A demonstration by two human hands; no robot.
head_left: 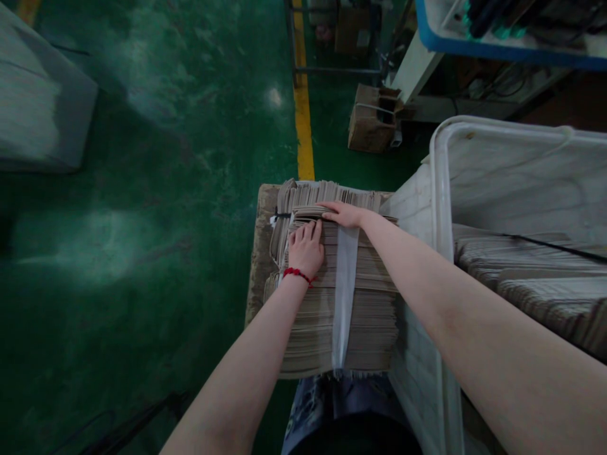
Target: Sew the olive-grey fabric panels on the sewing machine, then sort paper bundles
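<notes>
Bundled flat cardboard sheets (pixel 370 316) stand on edge in front of me, with a pale strap (pixel 348 278) running across their top edges. My left hand (pixel 306 251), below a red cord bracelet, rests on the bundle with its fingers laid forward and slightly apart. On the far side of it, my right hand (pixel 345 213) grips a small group of cardboard sheets (pixel 308 211) that leans over the rest, fingers above and thumb below. A dark tie (pixel 283 215) shows at the left of the far bundle.
Right of the bundles stands a large white plastic bin (pixel 442 189) with more strapped sheets (pixel 545 272) inside. A worn board (pixel 262 243) lies under the bundles. Beyond are a small carton (pixel 372 120), a metal rack (pixel 336 71) and a blue-edged table (pixel 512 55). A yellow line (pixel 303 120) crosses the green floor.
</notes>
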